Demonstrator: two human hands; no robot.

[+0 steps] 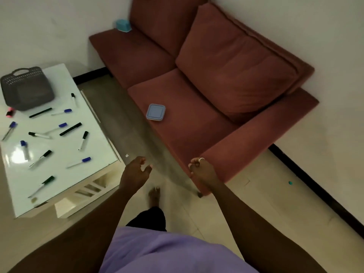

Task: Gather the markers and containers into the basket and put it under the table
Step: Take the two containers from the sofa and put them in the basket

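Note:
A dark grey basket stands at the far left corner of the white table. Several markers with blue and black caps lie scattered over the tabletop, among them one with a blue cap near the front edge. A flat blue container lies on the sofa seat. A second, taller blue container sits on the sofa's far end. My left hand hovers over the floor between table and sofa, fingers apart and holding nothing. My right hand is beside the sofa's armrest, fingers curled, nothing in it.
A dark red sofa fills the right side against the wall. A strip of tiled floor runs between it and the table. A pink object lies left of the basket. A shelf shows under the tabletop.

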